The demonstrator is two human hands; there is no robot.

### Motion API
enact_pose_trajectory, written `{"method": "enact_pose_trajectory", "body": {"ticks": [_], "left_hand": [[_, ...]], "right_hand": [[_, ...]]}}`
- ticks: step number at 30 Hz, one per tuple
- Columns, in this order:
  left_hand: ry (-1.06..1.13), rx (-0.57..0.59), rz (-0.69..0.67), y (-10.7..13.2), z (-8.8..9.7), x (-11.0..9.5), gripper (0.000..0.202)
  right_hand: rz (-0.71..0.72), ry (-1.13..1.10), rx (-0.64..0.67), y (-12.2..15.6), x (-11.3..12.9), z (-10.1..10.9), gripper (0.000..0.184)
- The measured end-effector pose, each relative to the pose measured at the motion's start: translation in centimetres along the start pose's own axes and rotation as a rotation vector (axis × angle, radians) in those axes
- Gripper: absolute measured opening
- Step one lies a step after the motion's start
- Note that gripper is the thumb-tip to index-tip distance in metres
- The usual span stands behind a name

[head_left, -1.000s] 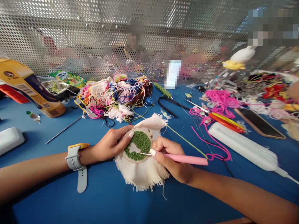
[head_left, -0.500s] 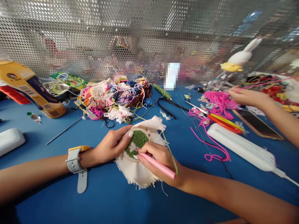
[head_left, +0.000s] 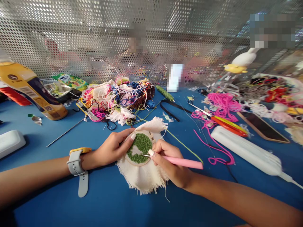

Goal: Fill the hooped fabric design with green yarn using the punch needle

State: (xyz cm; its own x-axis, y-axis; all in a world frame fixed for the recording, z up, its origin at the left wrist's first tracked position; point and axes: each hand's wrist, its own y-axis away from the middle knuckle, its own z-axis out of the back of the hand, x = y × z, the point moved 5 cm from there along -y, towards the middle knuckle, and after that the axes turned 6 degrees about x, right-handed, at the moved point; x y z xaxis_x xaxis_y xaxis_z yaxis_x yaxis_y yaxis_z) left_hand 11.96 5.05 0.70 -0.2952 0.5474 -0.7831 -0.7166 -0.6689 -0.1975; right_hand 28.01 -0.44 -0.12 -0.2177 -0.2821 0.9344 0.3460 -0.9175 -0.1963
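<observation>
My left hand (head_left: pixel 119 143) grips the left rim of a small round embroidery hoop (head_left: pixel 139 164), thumb on top. White cloth with frayed edges (head_left: pixel 144 181) is stretched in it and spreads out around it. Green yarn loops (head_left: pixel 143 142) fill most of the hooped cloth, leaving a bare pale patch (head_left: pixel 135 150). In my right hand (head_left: pixel 169 160) is a pink punch needle (head_left: pixel 184 162), held like a pen. Its metal tip lies at the lower right edge of the bare patch. Green yarn (head_left: pixel 183 142) runs from the handle's back end past the hoop toward the far side.
A yarn heap (head_left: pixel 123 97) lies beyond the hoop, with a green yarn bobbin (head_left: pixel 164 93) beside it. To the right are pink yarn (head_left: pixel 223 104), scissors (head_left: pixel 230 126), a white power strip (head_left: pixel 246 151) and a phone (head_left: pixel 262 127). A bottle (head_left: pixel 35 91) stands left.
My right hand has moved right and turned, so the needle's tip now shows and the handle points more to the right. Another person's hand at the right has left the view.
</observation>
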Motion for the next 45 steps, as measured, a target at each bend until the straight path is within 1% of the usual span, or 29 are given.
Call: {"method": "enact_pose_trajectory", "body": {"ticks": [5, 8, 10, 11, 12, 14, 16, 19, 26, 30, 32, 33, 36, 37, 38, 39, 40, 43, 45], "left_hand": [[0.009, 0.014, 0.017, 0.0, -0.1, 0.2, 0.040], [-0.022, 0.020, 0.032, 0.0, -0.1, 0.2, 0.040], [-0.039, 0.018, 0.031, 0.0, -0.1, 0.2, 0.040], [-0.037, 0.016, 0.025, 0.0, -0.1, 0.1, 0.041], [-0.027, 0.012, 0.017, 0.0, -0.1, 0.1, 0.041], [-0.001, 0.005, 0.004, 0.0, 0.0, 0.0, 0.042], [0.015, 0.002, 0.010, 0.0, 0.0, 0.1, 0.042], [0.025, -0.001, 0.033, 0.0, 0.0, 0.3, 0.043], [0.064, -0.007, 0.020, 0.0, 0.0, 0.3, 0.043], [0.065, 0.017, 0.038, 0.0, -0.1, 0.5, 0.043], [0.047, 0.018, 0.041, 0.1, -0.1, 0.5, 0.043], [0.026, 0.013, 0.041, 0.1, -0.1, 0.4, 0.042], [-0.043, -0.003, 0.051, 0.2, -0.1, 0.2, 0.041], [-0.053, -0.005, 0.057, 0.3, -0.1, 0.1, 0.041], [-0.052, -0.007, 0.062, 0.2, -0.1, 0.1, 0.041], [-0.042, -0.008, 0.063, 0.2, -0.1, 0.1, 0.041], [-0.022, -0.008, 0.059, 0.2, -0.1, 0.1, 0.041], [0.062, -0.011, 0.041, 0.1, -0.2, 0.2, 0.041], [0.115, -0.017, 0.045, 0.1, -0.2, 0.3, 0.042]], "right_hand": [[0.056, 0.179, 0.062, -0.2, 0.7, -0.5, 0.019], [0.152, 0.322, 0.129, -0.5, 1.3, -1.3, 0.012], [0.204, 0.362, 0.152, -0.7, 1.4, -1.7, 0.010], [0.193, 0.344, 0.144, -0.8, 1.3, -1.7, 0.011], [0.152, 0.295, 0.122, -0.8, 1.1, -1.5, 0.013], [0.030, 0.120, 0.045, -0.8, 0.3, -0.7, 0.020], [-0.055, -0.059, -0.023, -0.6, -0.2, 0.0, 0.025], [-0.076, -0.177, -0.052, -0.4, -0.3, 0.4, 0.026], [-0.077, -0.143, -0.027, -0.5, -0.3, 0.1, 0.026], [-0.074, -0.022, 0.017, -0.4, 0.0, -0.1, 0.025], [-0.015, 0.102, 0.041, -0.4, 0.2, -0.5, 0.022], [0.051, 0.185, 0.051, -0.3, 0.5, -0.8, 0.020], [0.313, 0.448, 0.099, -0.1, 1.2, -2.1, 0.011], [0.363, 0.498, 0.121, -0.1, 1.3, -2.4, 0.010], [0.369, 0.513, 0.137, -0.2, 1.3, -2.5, 0.009], [0.329, 0.488, 0.149, -0.4, 1.1, -2.5, 0.008], [0.256, 0.427, 0.157, -0.6, 0.9, -2.2, 0.007], [0.003, 0.141, 0.127, -0.9, 0.4, -0.8, 0.006], [-0.068, -0.014, 0.074, -0.9, 0.4, 0.3, 0.011]]}}
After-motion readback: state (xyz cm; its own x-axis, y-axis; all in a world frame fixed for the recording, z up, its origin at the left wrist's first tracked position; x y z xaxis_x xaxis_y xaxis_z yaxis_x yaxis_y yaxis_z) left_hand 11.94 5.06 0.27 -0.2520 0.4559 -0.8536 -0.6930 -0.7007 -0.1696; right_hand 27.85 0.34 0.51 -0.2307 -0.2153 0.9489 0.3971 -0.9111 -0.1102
